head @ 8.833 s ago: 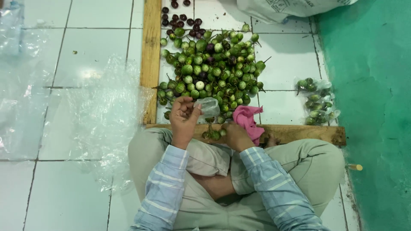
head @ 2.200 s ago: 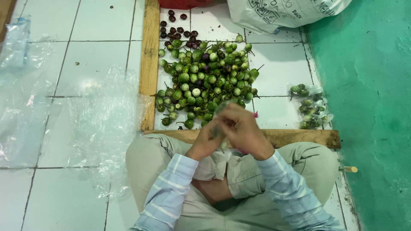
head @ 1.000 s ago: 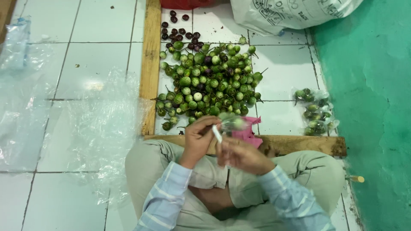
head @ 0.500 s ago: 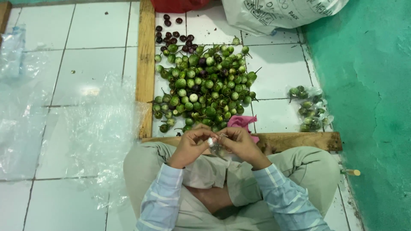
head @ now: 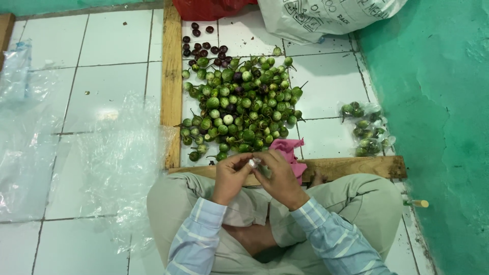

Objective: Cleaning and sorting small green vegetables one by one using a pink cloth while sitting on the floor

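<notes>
Down near the bottom of the view, the left hand (head: pixel 230 175) and the right hand (head: pixel 279 177) meet above the person's crossed legs, fingers curled narrow and pinched together on a small pale twist of clear plastic (head: pixel 253 163); what exactly that bit is, or whether it belongs to a bag, is too small to make out. Just far of the hands lies a wooden plank (head: pixel 356 167), partly hidden by the knuckles, with a pink cloth (head: pixel 288 151) draped over its far edge and touching the right hand. Beyond it a heap of small round green fruits (head: pixel 242 104) covers the white tiled floor (head: pixel 107 48), with a few dark purple ones (head: pixel 204 46) at the far side. A second plank (head: pixel 172 86) runs upright along the heap's left. Off to the right, by the green wall (head: pixel 443 117), sits a filled clear bag of green fruits (head: pixel 367 130). Crumpled clear plastic sheets (head: pixel 117 163) spread on the left, hard to tell apart. A white sack (head: pixel 326 18) and a red bag (head: pixel 214 7) are cut off at the far edge.
</notes>
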